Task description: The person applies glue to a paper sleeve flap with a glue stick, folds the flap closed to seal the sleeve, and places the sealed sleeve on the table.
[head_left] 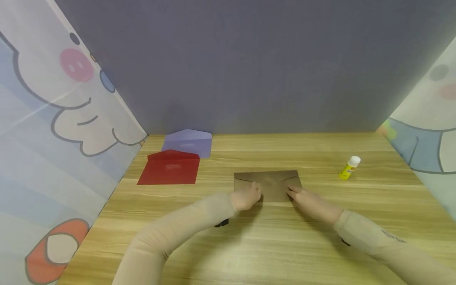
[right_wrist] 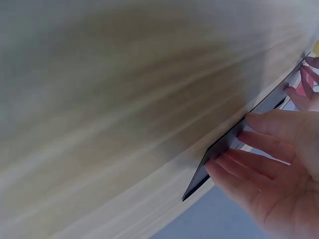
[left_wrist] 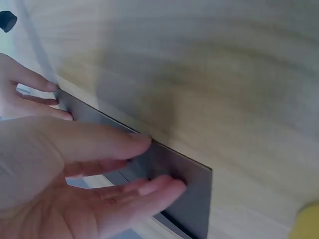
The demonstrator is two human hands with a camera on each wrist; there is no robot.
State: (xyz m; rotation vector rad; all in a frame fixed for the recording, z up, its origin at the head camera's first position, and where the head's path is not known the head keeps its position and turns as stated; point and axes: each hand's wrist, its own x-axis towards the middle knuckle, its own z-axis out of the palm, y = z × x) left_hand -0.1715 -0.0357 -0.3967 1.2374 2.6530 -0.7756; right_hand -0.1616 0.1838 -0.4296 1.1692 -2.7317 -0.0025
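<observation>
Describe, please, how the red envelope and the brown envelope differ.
The red envelope has its flap opened out; the brown envelope has its flap folded down. The left hand and right hand touch the brown envelope, while neither touches the red envelope. Both lie on the table.

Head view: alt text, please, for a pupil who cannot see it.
A person's left hand and right hand touch a brown envelope on a wood-grain table. A red envelope and purple envelope lie to the left, a yellow tube to the right.
</observation>
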